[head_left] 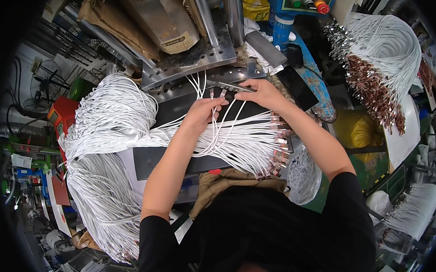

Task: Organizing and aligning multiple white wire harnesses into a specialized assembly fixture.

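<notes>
My left hand (pixel 205 113) is closed on a few white cables with small metal connectors (pixel 223 93) at their ends, held in front of the press. My right hand (pixel 264 95) pinches the end of a narrow metal bar (pixel 235 87) just beside those connectors. Other white cables (pixel 197 82) run up past the bar to the press plate. Below both hands, a thick bundle of white cables (pixel 237 139) lies across a black board (pixel 151 163), its copper-coloured connector ends (pixel 277 150) pointing right. Whether the bar touches the held connectors I cannot tell.
The press plate (pixel 189 62) with its steel columns stands just beyond my hands. Large cable coils (pixel 114 107) hang at the left. A dark phone-like slab (pixel 298 87) and control buttons (pixel 322 8) are on the right, with more cable bundles (pixel 385 46) farther off.
</notes>
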Tool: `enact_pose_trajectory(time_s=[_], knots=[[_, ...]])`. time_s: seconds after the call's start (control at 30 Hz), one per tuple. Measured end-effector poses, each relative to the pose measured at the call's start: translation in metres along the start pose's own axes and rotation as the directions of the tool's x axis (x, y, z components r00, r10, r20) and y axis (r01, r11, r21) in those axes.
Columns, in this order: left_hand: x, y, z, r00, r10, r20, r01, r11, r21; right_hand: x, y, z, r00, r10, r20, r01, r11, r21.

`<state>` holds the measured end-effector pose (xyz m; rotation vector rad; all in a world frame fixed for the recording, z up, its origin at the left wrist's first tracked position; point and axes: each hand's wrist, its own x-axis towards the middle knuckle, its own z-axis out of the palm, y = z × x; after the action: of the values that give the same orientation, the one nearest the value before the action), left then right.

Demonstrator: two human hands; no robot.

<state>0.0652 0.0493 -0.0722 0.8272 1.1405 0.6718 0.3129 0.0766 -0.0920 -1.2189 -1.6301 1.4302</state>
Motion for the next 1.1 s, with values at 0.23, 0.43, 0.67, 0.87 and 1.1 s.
enact_pose_trajectory(time_s=[0.23, 0.43, 0.67, 0.87, 1.1], knots=[[0.002, 0.002, 0.01, 0.999, -0.053, 0.007, 0.052, 0.994, 0.097, 0.001, 0.008, 0.005, 0.999, -0.021, 0.026, 0.023, 0.997, -0.079], [0.003, 0.0, 0.007, 0.998, -0.06, 0.029, 0.057, 0.992, 0.114, 0.004, 0.013, 0.005, 0.999, -0.053, 0.004, 0.053, 0.997, -0.049], [-0.012, 0.006, 0.011, 0.999, 0.007, -0.051, -0.003, 0.996, 0.089, -0.005, -0.01, 0.0, 0.997, 0.044, 0.06, -0.04, 0.997, -0.067], [-0.006, 0.003, -0.014, 1.0, -0.017, -0.023, 0.023, 0.96, 0.279, -0.004, -0.016, 0.001, 0.997, 0.048, 0.067, -0.04, 0.991, -0.127], [-0.009, 0.0, -0.007, 0.999, -0.002, -0.032, 0.013, 0.93, 0.368, -0.008, -0.015, 0.001, 0.987, -0.006, 0.16, 0.038, 0.981, -0.193]])
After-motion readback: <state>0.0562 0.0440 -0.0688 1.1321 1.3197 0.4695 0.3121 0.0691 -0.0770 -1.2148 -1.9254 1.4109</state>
